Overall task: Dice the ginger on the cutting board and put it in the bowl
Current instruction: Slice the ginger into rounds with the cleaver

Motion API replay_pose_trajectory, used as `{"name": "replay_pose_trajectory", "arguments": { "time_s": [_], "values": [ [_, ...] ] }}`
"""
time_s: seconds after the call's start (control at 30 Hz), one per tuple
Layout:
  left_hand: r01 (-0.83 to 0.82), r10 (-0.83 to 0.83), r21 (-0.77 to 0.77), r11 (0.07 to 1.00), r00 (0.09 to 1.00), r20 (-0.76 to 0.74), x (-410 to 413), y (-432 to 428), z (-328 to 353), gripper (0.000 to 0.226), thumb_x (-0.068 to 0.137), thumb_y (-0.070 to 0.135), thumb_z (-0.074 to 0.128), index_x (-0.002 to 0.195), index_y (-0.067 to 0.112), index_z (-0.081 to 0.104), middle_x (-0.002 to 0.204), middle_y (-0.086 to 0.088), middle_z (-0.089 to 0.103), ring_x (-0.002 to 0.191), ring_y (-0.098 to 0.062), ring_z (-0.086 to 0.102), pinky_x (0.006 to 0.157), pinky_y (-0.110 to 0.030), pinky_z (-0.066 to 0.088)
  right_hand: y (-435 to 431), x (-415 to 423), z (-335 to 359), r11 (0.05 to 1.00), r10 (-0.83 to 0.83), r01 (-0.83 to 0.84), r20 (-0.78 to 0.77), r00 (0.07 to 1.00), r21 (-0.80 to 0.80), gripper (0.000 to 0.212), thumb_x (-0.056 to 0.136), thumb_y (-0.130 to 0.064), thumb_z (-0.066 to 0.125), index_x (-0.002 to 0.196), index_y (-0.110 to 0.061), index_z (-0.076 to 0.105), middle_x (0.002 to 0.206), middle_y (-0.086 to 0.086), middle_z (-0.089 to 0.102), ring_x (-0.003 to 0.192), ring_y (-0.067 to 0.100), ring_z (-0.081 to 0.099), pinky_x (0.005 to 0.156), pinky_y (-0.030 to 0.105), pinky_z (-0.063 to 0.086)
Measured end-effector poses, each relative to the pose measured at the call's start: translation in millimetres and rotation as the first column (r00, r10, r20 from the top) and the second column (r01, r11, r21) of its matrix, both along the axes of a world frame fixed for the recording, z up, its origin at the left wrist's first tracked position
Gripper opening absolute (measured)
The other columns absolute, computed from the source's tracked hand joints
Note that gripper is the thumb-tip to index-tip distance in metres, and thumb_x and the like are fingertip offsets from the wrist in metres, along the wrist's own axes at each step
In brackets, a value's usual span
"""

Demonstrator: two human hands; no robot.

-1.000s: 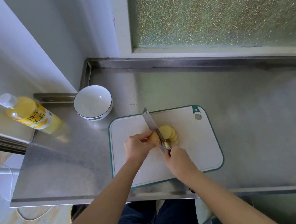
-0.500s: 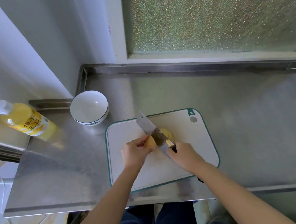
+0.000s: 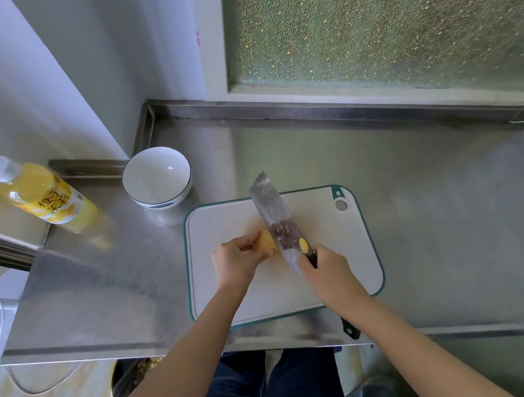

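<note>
- While my left hand [image 3: 236,261] is pinching the ginger [image 3: 267,244] on the cutting board [image 3: 342,239], my right hand [image 3: 327,273] is gripping the knife [image 3: 279,220] against it.
- Bowl [image 3: 156,178] is sitting left of the board.

Steel desk [image 3: 421,192]: cutting board [image 3: 222,233] near front edge, white bowl [image 3: 157,176] just left, yellow bottle [image 3: 41,194] far left.

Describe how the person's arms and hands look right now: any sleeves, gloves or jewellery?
Both forearms are bare up to the frame's edge, with no sleeves visible. The left hand and right hand wear no gloves; no rings, watch or wristband show. Dark blue trousers are visible below.
</note>
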State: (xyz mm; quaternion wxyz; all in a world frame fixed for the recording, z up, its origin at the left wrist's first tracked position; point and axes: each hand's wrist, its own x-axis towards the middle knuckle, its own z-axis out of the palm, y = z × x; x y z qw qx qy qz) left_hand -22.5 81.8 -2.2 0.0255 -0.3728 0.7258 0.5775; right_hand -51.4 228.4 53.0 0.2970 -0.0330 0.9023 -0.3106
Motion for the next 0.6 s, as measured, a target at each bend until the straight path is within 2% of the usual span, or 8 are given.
{"name": "replay_pose_trajectory", "arguments": {
  "time_s": [0.17,0.47,0.6],
  "values": [
    [-0.014,0.014,-0.024,1.0,1.0,-0.003,1.2,2.5,1.1,0.046,0.066,0.014,0.082,0.11,0.012,0.069,0.107,-0.004,0.07,0.09,-0.009,0.062,0.094,-0.024,0.047,-1.7,1.7,1.8,1.0,0.004,-0.004,0.019,1.0,-0.011,0.03,0.093,-0.024,0.043,0.064,-0.019,0.038,0.062,-0.001,0.044,0.057,0.017,0.039,0.05,0.026,0.03],
    [0.01,-0.01,-0.057,0.998,1.0,0.005,0.1,3.1,2.3,0.047,0.067,0.017,0.082,0.111,0.013,0.068,0.106,-0.003,0.07,0.094,-0.011,0.062,0.091,-0.022,0.046,-7.4,-2.6,9.4,0.997,0.041,-0.046,0.059,0.997,0.07,0.032,0.096,-0.025,0.04,0.065,-0.019,0.036,0.066,-0.001,0.045,0.054,0.012,0.041,0.047,0.024,0.031],
    [0.017,-0.017,-0.074,0.997,1.0,0.002,-0.4,2.5,2.5,0.046,0.067,0.016,0.082,0.111,0.012,0.068,0.106,-0.003,0.07,0.092,-0.01,0.06,0.089,-0.02,0.045,-11.6,-8.5,16.2,0.995,0.054,-0.061,0.085,0.995,0.085,0.032,0.095,-0.026,0.04,0.065,-0.017,0.037,0.067,0.001,0.045,0.057,0.018,0.043,0.048,0.024,0.031]
  ]
}}
